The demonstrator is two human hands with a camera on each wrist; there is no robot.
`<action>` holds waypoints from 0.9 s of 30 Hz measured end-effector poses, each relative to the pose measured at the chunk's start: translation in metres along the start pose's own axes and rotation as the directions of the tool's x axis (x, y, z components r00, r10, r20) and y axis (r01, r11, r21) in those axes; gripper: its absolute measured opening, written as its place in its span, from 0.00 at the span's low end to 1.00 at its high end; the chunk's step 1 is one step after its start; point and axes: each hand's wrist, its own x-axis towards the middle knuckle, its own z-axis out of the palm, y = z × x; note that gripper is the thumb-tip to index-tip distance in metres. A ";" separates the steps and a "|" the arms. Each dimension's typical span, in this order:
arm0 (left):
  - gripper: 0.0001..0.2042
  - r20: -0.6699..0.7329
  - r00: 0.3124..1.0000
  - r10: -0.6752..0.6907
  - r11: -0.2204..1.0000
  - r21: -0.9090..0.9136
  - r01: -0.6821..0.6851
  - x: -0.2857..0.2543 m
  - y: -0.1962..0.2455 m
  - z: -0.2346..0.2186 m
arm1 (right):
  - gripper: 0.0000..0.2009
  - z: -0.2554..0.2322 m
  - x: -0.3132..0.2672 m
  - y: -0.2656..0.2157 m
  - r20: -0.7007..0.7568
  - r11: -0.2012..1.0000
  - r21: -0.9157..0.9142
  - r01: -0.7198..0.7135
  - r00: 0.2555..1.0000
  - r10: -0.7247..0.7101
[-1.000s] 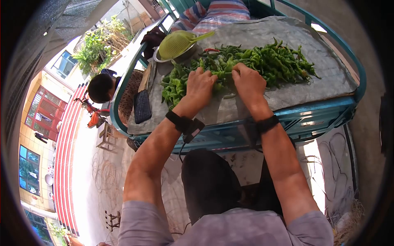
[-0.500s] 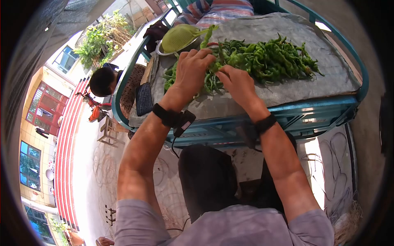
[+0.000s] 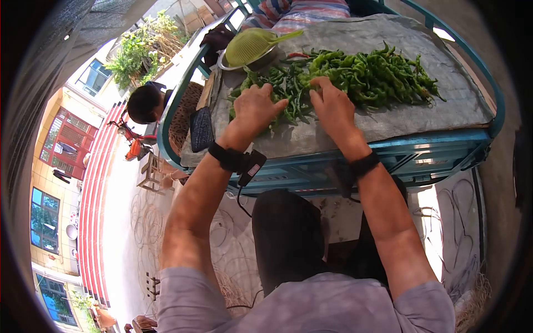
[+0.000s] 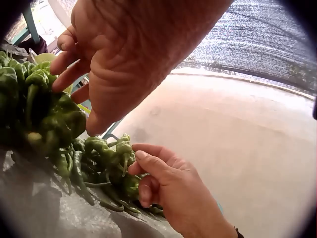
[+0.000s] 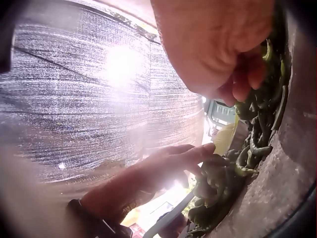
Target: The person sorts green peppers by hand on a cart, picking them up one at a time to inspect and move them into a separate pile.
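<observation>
Our left hand (image 3: 255, 109) and right hand (image 3: 335, 112) are open, fingers loose, by the green peppers (image 3: 383, 75); sweeping hard could spill some off the cart (image 3: 444, 145).

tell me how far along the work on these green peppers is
Partway, as far as I can judge. Done: the green peppers are spread over the grey sheet; no clear gap marks off a sorted pile. In hand: the left hand and right hand work at the heap's near side, neither plainly gripping a pepper. Remaining: probably the loose heap, and a red pepper beside it.
</observation>
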 end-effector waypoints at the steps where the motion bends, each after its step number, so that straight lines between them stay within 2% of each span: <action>1: 0.27 0.023 0.999 -0.022 1.000 -0.001 0.023 0.001 0.003 0.002 | 0.11 0.000 -0.001 -0.001 0.015 1.000 -0.018 0.018 1.000 -0.018; 3: 0.28 0.068 0.995 -0.072 0.997 0.000 0.072 0.003 0.008 0.004 | 0.10 0.002 -0.003 0.001 0.001 0.997 -0.003 0.072 0.997 -0.072; 6: 0.28 0.130 0.972 -0.197 0.971 -0.112 0.212 0.005 0.013 0.004 | 0.08 0.005 -0.004 0.001 -0.019 0.994 -0.002 0.114 0.993 -0.114; 9: 0.25 -0.115 0.966 -0.231 0.923 -0.340 0.180 0.013 -0.012 0.022 | 0.08 0.004 -0.004 -0.001 -0.032 0.993 0.010 0.116 0.993 -0.116; 11: 0.24 -0.043 0.964 -0.261 0.813 -0.549 0.196 0.030 -0.046 0.043 | 0.08 0.003 -0.005 -0.003 -0.015 0.993 0.043 0.106 0.994 -0.105; 12: 0.23 0.133 0.937 -0.324 0.587 -0.749 0.309 0.022 -0.033 0.019 | 0.08 0.004 -0.005 -0.004 0.003 0.993 0.067 0.100 0.995 -0.100; 13: 0.21 0.304 0.876 -0.376 0.304 -0.852 0.426 0.014 -0.019 -0.007 | 0.08 0.005 -0.005 -0.006 0.021 0.991 0.091 0.095 0.995 -0.097; 16: 0.20 0.316 0.936 -0.158 0.019 -0.946 0.322 0.006 -0.023 -0.006 | 0.11 0.010 -0.004 -0.012 0.160 0.945 0.327 0.026 0.984 -0.083; 19: 0.17 0.241 0.950 -0.197 -0.159 -0.964 0.211 -0.003 -0.001 0.009 | 0.14 0.006 -0.005 -0.024 0.431 0.867 0.434 -0.244 0.901 0.037; 22: 0.17 0.278 0.952 -0.124 -0.304 -0.924 0.231 -0.003 0.002 0.009 | 0.15 0.015 -0.004 -0.013 0.298 0.837 0.516 -0.180 0.954 0.022; 25: 0.19 0.265 0.959 -0.103 -0.294 -0.929 0.225 -0.001 0.004 0.008 | 0.13 0.011 -0.002 -0.009 0.211 0.949 0.305 -0.081 0.977 0.016; 27: 0.20 0.261 0.962 -0.084 -0.104 -0.962 0.253 0.005 0.002 0.005 | 0.12 0.002 -0.003 -0.013 0.178 0.977 0.213 -0.031 0.984 -0.008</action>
